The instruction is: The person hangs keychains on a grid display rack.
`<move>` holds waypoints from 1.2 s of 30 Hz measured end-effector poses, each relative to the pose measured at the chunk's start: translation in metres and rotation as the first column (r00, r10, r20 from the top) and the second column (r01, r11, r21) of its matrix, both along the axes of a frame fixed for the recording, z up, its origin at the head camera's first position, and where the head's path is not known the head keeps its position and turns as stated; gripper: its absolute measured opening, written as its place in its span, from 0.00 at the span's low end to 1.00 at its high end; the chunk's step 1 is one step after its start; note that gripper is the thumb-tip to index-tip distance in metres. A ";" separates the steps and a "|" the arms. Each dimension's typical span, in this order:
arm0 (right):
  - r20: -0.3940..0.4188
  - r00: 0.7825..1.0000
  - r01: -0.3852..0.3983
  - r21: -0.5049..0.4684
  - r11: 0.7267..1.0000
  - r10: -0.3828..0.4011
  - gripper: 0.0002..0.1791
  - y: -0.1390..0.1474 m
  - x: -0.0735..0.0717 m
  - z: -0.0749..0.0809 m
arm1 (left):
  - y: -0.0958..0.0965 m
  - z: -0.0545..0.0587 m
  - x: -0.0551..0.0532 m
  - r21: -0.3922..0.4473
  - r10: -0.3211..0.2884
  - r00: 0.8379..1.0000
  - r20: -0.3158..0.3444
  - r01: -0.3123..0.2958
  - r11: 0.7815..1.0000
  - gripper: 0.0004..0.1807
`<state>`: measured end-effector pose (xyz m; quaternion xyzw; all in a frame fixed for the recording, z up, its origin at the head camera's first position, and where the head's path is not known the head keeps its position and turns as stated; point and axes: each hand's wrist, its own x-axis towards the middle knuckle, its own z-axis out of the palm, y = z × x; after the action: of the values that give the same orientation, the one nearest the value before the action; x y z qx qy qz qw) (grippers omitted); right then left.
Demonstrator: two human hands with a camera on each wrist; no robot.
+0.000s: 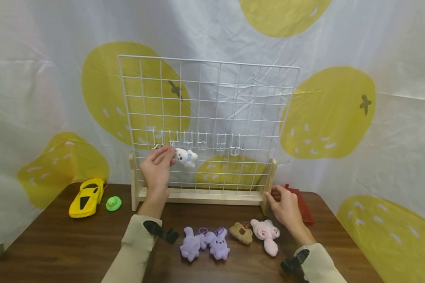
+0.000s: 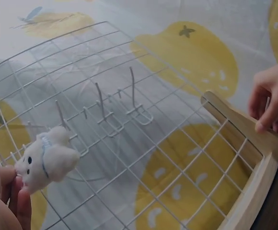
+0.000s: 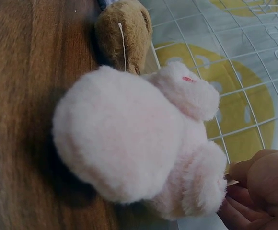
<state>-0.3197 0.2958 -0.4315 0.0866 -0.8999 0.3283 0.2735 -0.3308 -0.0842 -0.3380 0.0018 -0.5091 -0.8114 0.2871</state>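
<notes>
In the head view my left hand [image 1: 156,167] pinches a small white plush keychain [image 1: 186,157] by its head end, up against the row of hooks on a white wire grid rack [image 1: 209,67]. The left wrist view shows the white plush [image 2: 50,155] on its side, a blue band round its neck, with fingertips at its face. My right hand [image 1: 285,206] grips the right wooden post [image 1: 268,184] of the rack's stand. White hooks [image 1: 235,145] hang in a row across the grid. A pink plush [image 1: 265,234] lies on the table below my right hand.
Two purple plush keychains [image 1: 190,244] and a brown plush [image 1: 241,233] lie in front of the rack. At the left stand a yellow toy car [image 1: 87,197] and a green toy duck [image 1: 113,203]. A red object [image 1: 304,208] lies behind my right hand, near the table's [image 1: 49,243] right edge.
</notes>
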 end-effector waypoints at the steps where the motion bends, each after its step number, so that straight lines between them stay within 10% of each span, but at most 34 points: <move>1: 0.003 1.000 -0.002 -0.002 1.000 0.002 0.11 0.000 0.000 0.000 | 0.000 0.001 -0.001 0.021 -0.002 1.000 0.007 0.001 1.000 0.15; 26: 0.013 1.000 -0.001 -0.006 1.000 0.001 0.10 -0.003 -0.002 0.002 | -0.007 -0.011 0.001 -0.090 0.194 0.977 -0.087 -0.202 0.975 0.14; 36: 0.002 1.000 0.001 -0.011 1.000 -0.001 0.10 0.000 -0.001 -0.001 | -0.007 -0.029 0.010 -0.186 0.104 0.993 -0.062 -0.114 0.976 0.13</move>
<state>-0.3203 0.2956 -0.4322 0.0846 -0.8984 0.3332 0.2734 -0.3203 -0.0912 -0.3668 -0.0184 -0.5752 -0.7423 0.3433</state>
